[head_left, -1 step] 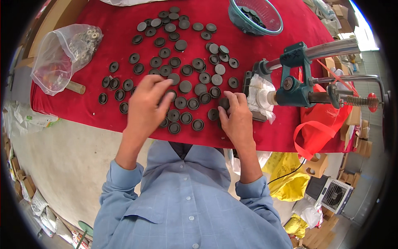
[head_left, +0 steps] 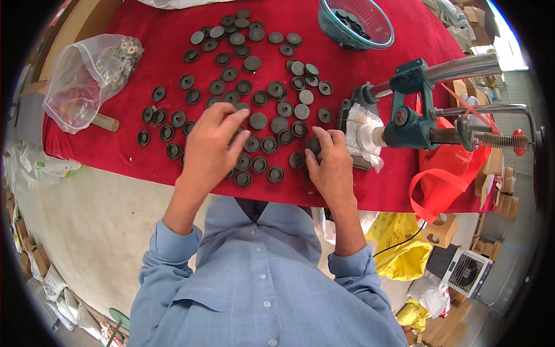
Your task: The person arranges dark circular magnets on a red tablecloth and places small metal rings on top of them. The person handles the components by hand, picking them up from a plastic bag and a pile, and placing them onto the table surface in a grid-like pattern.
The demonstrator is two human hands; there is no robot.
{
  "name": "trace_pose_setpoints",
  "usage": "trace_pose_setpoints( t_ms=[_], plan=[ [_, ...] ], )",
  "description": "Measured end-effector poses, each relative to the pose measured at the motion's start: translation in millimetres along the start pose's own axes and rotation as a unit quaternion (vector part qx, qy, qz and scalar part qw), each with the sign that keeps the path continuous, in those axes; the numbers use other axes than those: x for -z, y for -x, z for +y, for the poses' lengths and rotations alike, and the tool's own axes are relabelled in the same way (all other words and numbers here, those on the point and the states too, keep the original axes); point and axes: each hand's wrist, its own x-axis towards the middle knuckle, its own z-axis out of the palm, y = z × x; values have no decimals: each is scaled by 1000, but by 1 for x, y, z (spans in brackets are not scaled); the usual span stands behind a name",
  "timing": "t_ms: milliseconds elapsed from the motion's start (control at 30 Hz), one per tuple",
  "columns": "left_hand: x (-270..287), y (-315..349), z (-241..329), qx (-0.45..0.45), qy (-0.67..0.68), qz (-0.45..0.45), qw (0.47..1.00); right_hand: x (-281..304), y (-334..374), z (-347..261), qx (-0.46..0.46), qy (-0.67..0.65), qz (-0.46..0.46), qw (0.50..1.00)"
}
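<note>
Many dark round plastic caps [head_left: 258, 121] lie scattered over the red cloth [head_left: 156, 130], some showing a hollow side with a small centre stud, others a flat face. My left hand [head_left: 213, 144] is over the near-left part of the spread, its thumb and bent fingers apart. Dark caps show between and beyond its fingertips; I see none gripped there. Near the front edge, my right hand [head_left: 331, 161] pinches a dark round cap [head_left: 313, 144] between thumb and fingers. Just right of it stands a green hand press [head_left: 407, 124], with white wrapping around its base end.
A clear plastic bag [head_left: 81, 87] of small metal-looking parts lies at the left, by a short rod [head_left: 106, 121]. A teal basket [head_left: 384, 43] holding more caps stands at the far right. A red bag [head_left: 442, 185] lies beside the press.
My left hand has shifted slightly to the right over the caps. My right hand stays in place with its cap.
</note>
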Motion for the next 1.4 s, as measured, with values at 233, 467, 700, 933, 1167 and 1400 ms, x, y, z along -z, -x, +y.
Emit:
trace_pose_setpoints(
  t_ms=[233,467,700,933,1167,1400],
  plan=[
    [-27,-21,-2,-81,-53,-97,991,10,4,6,41,62,37,997],
    [-23,-26,-1,1,48,-127,991,9,15,13,96,58,32,993],
    [10,-26,-15,140,277,-55,949,-3,-22,-24,110,-38,53,992],
    [48,-10,-75,194,165,92,963,-31,-43,-30,154,48,42,986],
    [38,-13,-86,117,35,71,990,-18,-40,-25,80,-126,-3,989],
    [42,-8,-81,33,-42,34,998,-12,-50,-32,77,-194,13,978]
  ],
)
